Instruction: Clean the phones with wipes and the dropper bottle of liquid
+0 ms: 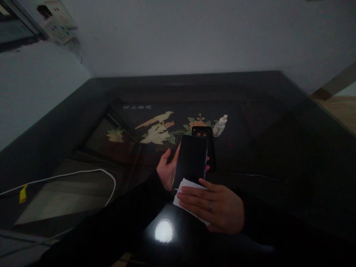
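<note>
My left hand (166, 171) grips a black phone (191, 158) from behind, screen up, thumb on its left edge. My right hand (213, 205) lies with fingers together over a white cloth (185, 185), pressing it on the phone's lower end. A black phone case (204, 132) lies on the dark table just beyond the phone. A small white dropper bottle (220, 126) stands right of the case.
The dark lacquered table (278, 155) has a bird-and-flower inlay (158, 128) under glass. A white cable (91, 172) with a yellow tag (23, 193) runs at the left. A bright light reflection (164, 230) shows near me. White walls stand behind.
</note>
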{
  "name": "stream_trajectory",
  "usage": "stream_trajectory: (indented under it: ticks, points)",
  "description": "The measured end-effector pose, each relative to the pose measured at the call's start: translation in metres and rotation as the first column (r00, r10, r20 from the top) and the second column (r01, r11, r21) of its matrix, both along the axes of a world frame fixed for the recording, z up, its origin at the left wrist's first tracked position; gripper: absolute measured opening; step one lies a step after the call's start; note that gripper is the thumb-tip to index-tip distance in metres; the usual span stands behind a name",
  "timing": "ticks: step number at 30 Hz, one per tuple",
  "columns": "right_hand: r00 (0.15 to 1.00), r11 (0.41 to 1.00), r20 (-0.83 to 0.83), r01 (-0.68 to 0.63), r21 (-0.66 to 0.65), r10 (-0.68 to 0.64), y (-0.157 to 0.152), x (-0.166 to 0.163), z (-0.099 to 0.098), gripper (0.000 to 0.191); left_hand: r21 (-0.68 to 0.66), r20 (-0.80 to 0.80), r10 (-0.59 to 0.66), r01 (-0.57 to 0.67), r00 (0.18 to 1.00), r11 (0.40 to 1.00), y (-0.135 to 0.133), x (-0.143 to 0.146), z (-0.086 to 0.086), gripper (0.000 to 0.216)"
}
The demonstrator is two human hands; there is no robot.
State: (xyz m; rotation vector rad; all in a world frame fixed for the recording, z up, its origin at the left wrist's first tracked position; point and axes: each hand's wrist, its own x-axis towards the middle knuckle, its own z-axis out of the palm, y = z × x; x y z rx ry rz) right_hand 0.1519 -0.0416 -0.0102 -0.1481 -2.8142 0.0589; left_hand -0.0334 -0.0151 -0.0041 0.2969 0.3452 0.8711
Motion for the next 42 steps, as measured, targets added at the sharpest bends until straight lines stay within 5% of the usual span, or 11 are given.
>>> stream_trajectory:
  ticks: [5,12,18,23,29,34,39,42]
  points:
    - [1.0,0.999,-0.012,0.017,0.038,-0.017,0.002,0.016,-0.001,0.052,0.009,0.0,0.017,-0.017,1.0,1.0,0.002,0.004,0.002,0.065]
    - [0.997,0.998,0.049,0.057,-0.022,-0.056,-0.007,-0.026,0.008,0.054,0.002,-0.068,-0.036,0.037,0.997,0.999,-0.003,0.008,0.006,0.068]
    - [0.998,0.997,0.027,0.056,0.056,-0.058,0.0,0.013,0.006,0.055,-0.04,-0.02,0.019,-0.019,1.0,0.999,-0.003,0.007,0.004,0.065]
    - [0.963,0.961,-0.033,0.269,0.057,-0.268,0.006,0.026,0.008,0.054,-0.14,-0.065,0.07,-0.078,0.995,0.987,-0.007,0.005,-0.002,0.058]
    - [0.999,0.997,0.019,0.03,0.075,-0.032,0.001,0.017,0.011,0.058,-0.103,-0.085,0.087,-0.096,0.993,0.99,-0.008,0.005,-0.009,0.057]
    - [0.958,0.959,-0.081,0.279,0.05,-0.275,0.007,0.022,0.011,0.05,-0.087,-0.105,0.082,-0.091,0.991,0.992,-0.009,0.007,-0.01,0.055]
    - [0.999,0.995,-0.03,0.043,0.087,-0.04,0.0,0.016,0.011,0.056,-0.037,-0.079,0.078,-0.081,0.994,0.996,-0.011,0.007,-0.004,0.058]
    - [0.982,0.979,-0.06,0.183,0.094,-0.178,0.013,0.022,0.012,0.051,-0.051,-0.088,0.066,-0.071,0.994,0.996,-0.011,0.005,-0.003,0.063]
